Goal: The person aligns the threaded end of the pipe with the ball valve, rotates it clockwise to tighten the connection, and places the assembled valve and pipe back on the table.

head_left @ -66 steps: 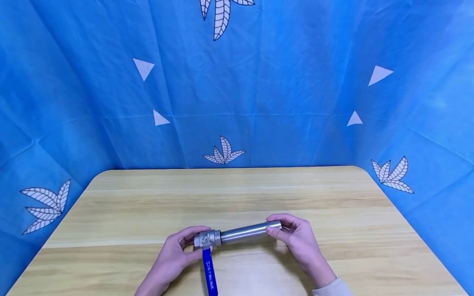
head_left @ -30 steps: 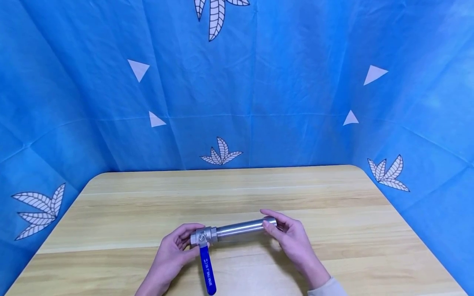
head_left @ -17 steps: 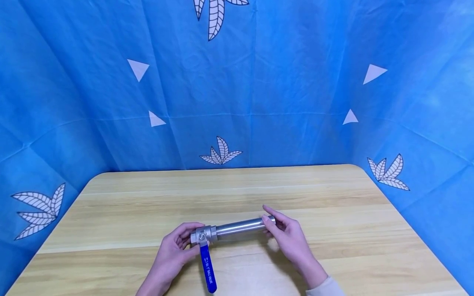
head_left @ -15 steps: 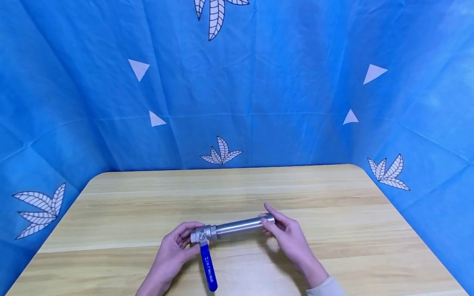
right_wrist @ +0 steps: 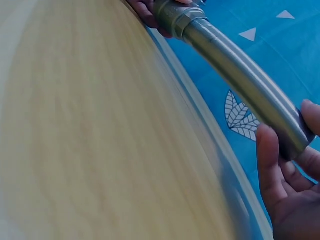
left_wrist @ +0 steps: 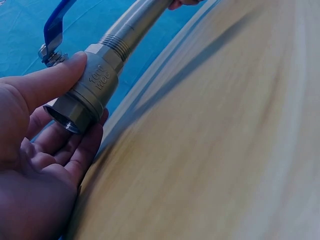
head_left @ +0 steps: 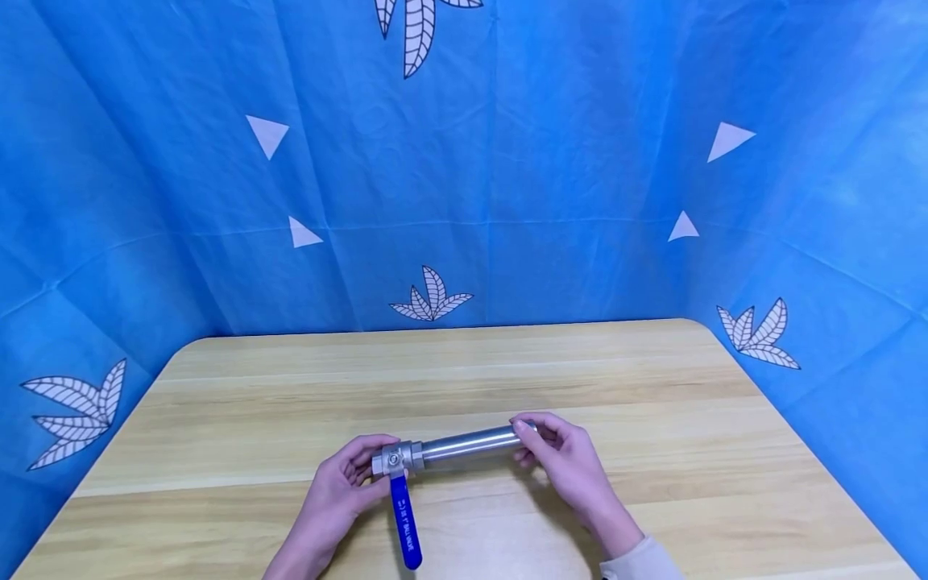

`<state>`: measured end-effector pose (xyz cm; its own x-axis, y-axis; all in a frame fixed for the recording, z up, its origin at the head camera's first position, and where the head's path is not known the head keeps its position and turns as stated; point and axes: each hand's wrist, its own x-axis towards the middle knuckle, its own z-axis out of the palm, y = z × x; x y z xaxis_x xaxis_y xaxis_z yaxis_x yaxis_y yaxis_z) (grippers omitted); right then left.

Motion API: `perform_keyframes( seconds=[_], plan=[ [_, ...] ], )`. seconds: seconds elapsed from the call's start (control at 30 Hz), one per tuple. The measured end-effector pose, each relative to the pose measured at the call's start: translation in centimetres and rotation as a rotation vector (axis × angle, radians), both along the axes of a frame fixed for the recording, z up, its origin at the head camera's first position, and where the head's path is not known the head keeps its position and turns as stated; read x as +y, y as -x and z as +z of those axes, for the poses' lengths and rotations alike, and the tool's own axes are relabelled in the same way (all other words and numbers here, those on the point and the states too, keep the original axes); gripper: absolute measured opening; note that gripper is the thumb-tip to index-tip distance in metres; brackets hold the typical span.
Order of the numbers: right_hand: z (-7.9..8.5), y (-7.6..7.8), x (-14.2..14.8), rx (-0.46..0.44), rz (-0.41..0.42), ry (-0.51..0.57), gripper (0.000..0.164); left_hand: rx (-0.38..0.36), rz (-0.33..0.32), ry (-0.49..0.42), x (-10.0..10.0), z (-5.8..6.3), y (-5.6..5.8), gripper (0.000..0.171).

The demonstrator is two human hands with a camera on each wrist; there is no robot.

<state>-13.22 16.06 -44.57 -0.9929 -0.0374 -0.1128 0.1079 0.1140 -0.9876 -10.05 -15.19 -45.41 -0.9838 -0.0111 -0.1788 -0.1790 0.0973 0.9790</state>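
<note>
A steel ball valve [head_left: 395, 457] with a blue lever handle [head_left: 406, 524] is gripped in my left hand [head_left: 339, 495], thumb on one side and fingers on the other. Out of its right end runs a smooth steel pipe [head_left: 471, 442], its threads [left_wrist: 116, 46] partly showing at the joint in the left wrist view. My right hand [head_left: 569, 467] pinches the pipe's far end between thumb and fingers. The valve's other opening [left_wrist: 72, 122] faces the left palm. Valve and pipe are held above the table, their shadow falling on it.
The wood-grain table [head_left: 464, 362] stretches out under both hands, with rounded far corners. A blue curtain [head_left: 464, 161] with white leaf and triangle prints hangs behind it and along both sides.
My right fingers have shifted around the pipe's end, the forefinger lifting off and coming back down. The left hand keeps its grip on the valve; its blue lever has swung slightly.
</note>
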Motion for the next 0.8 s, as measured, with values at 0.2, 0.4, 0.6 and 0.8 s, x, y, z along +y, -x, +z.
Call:
perform_keyframes(
  seconds=[0.2,0.4,0.6,0.8],
  plan=[
    [-0.10,-0.11,-0.25,0.018,-0.028,-0.053,0.033,0.015,-0.006,-0.008,-0.05,-0.09,0.02,0.056],
    [0.15,-0.31,0.14,0.037,0.063,-0.094,0.050,0.015,0.000,-0.022,-0.12,-0.06,-0.01,0.055],
    [0.16,-0.27,0.40,0.058,0.109,-0.110,0.055,0.003,-0.004,-0.027,-0.15,0.00,-0.02,0.055],
    [0.02,-0.11,0.30,0.064,0.110,-0.071,0.051,-0.005,-0.007,-0.042,-0.14,0.04,0.06,0.057]
  ],
)
